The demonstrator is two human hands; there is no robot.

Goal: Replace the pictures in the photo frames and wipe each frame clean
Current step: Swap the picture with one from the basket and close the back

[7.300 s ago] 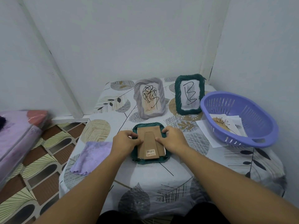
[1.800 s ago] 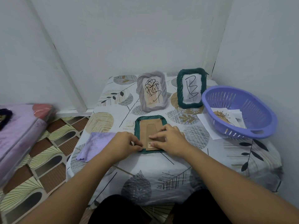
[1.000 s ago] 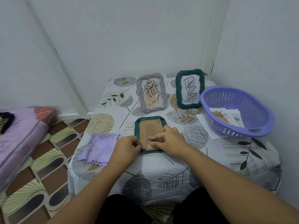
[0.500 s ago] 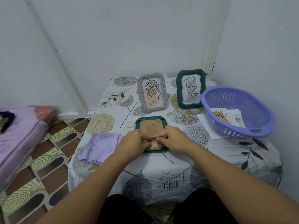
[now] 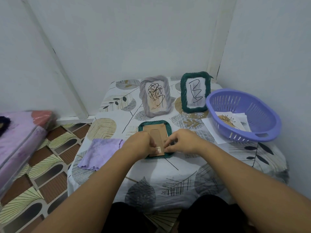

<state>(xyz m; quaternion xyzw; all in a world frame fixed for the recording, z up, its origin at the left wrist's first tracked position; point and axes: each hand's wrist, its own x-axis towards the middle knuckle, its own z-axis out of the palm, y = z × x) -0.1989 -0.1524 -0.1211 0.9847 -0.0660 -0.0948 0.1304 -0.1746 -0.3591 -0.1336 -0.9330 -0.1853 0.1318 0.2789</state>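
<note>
A dark green frame (image 5: 154, 124) lies face down on the table, its brown cardboard back (image 5: 156, 133) with a stand flap facing up. My left hand (image 5: 140, 144) and my right hand (image 5: 182, 141) both rest on its near end, fingertips curled at the lower edge of the cardboard back by a small label. Behind it stand a grey frame (image 5: 155, 95) and a second green frame (image 5: 195, 91), each holding a scribbled picture. A purple cloth (image 5: 101, 153) lies flat to the left of my left hand.
A purple plastic basket (image 5: 244, 115) at the right holds paper pictures (image 5: 227, 121), with a white sheet under it. The table's leaf-print cover (image 5: 168, 180) hangs over the near edge. White walls close the back and right. A pink mattress (image 5: 18, 137) lies left on the patterned floor.
My left hand moved right from the frame's left edge onto the cardboard back's near end, meeting my right hand there. The frame, cloth and basket stayed put.
</note>
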